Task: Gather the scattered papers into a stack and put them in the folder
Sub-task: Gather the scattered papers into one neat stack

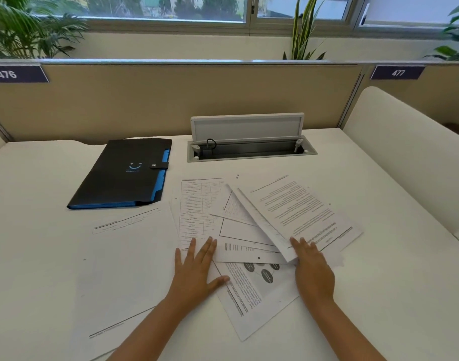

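A white desk (353,295) fills most of the view, closed at twelve o'clock by a beige partition (171,100) bearing two dark number plates that read "476" (6,74) at eleven o'clock and "477" (398,72) at one o'clock. Just below the partition, a cable hatch (250,149) is set into the desk with its white lid propped up.

The papers (288,212) lie scattered and overlapping across the middle of the desk: a large, mostly blank sheet (124,256) at eight o'clock, a page with a printed table (194,209) at the centre, a text page with oval diagrams (251,290) at six o'clock, and a thicker sheaf of text pages at three o'clock; their print is too small to read.

The black folder (121,175) with blue inner tabs lies shut at ten o'clock, just beside the nearest sheets, fastened by a snap strap; it carries a blue smiley mark over small lettering that cannot be read.

The left hand (197,269) rests flat on the sheets, fingers spread, gripping nothing. The right hand (313,269) lies palm down at the near corner of the sheaf, whose left edge is lifted; whether it grips the pages cannot be told.
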Action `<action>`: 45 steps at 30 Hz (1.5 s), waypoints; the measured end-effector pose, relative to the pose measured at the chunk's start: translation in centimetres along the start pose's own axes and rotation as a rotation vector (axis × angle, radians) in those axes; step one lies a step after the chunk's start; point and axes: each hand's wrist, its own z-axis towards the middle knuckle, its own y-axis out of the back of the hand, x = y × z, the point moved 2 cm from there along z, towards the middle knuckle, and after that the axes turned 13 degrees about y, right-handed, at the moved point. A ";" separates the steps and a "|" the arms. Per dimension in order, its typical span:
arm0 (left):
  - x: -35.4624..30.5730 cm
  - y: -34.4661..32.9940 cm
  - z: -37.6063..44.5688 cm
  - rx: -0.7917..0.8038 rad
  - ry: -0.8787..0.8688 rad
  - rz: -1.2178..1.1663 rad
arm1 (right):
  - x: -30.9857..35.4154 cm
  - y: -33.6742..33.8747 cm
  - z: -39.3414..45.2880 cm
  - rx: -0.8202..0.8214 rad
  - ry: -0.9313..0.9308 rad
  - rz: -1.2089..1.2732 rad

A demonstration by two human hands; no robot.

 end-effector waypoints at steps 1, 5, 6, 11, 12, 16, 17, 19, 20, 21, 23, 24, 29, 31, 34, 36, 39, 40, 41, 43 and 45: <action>0.2 -0.1 -0.1 -0.018 0.008 -0.001 | -0.4 0.1 0.1 -0.002 -0.018 -0.002; 0.7 0.0 0.0 -0.063 0.043 -0.078 | -1.7 1.0 0.4 0.000 -0.053 0.000; 0.7 0.1 0.0 -0.069 0.045 -0.089 | -1.6 1.4 0.4 -0.016 -0.058 0.027; -1.0 1.9 -0.6 -0.065 0.042 -0.305 | 1.5 3.5 0.4 -0.190 0.064 0.069; -1.9 2.6 -0.7 -0.052 0.079 -0.469 | 2.5 3.7 0.3 -0.192 0.117 0.092; -4.1 5.5 0.3 0.320 0.452 -1.267 | 6.9 2.3 -1.8 0.160 0.286 0.240; -4.2 5.8 0.6 0.412 0.511 -1.339 | 7.8 1.8 -2.5 0.270 0.329 0.247; -3.9 5.9 0.8 0.496 0.549 -1.349 | 9.2 0.9 -3.6 0.409 0.402 0.304; -3.8 5.7 0.7 0.506 0.561 -1.345 | 9.5 0.6 -4.0 0.429 0.429 0.355; -3.6 5.3 0.5 0.506 0.566 -1.338 | 9.8 0.5 -4.2 0.429 0.455 0.400; -3.4 4.5 0.4 0.478 0.559 -1.327 | 10.1 0.4 -4.4 0.445 0.506 0.464; -3.3 4.2 0.5 0.444 0.542 -1.312 | 10.3 0.6 -4.4 0.479 0.524 0.500; -2.9 4.1 0.6 0.241 0.454 -1.258 | 9.1 2.4 -2.5 0.334 0.385 0.675; -2.6 4.4 0.5 0.203 0.394 -1.324 | 7.7 3.3 -1.0 0.078 0.258 0.650; -2.0 5.1 0.5 0.125 0.275 -1.387 | 5.4 4.5 1.4 -0.141 0.070 0.596; -1.8 5.8 0.5 0.095 0.219 -1.421 | 4.7 5.1 3.1 -0.107 -0.052 0.748; -1.9 7.3 0.4 0.061 0.126 -1.446 | 5.1 6.5 4.8 -0.057 -0.047 0.969; -1.9 7.9 0.4 0.041 0.094 -1.452 | 5.4 7.0 5.1 -0.078 0.008 0.975; -2.0 8.6 0.4 0.015 0.064 -1.450 | 5.7 7.6 5.3 -0.114 0.062 0.989; -2.1 10.1 0.5 -0.040 0.027 -1.430 | 6.4 8.4 5.4 -0.155 0.148 1.054; -2.3 11.4 0.6 -0.098 0.017 -1.409 | 6.9 8.9 5.3 -0.162 0.203 1.095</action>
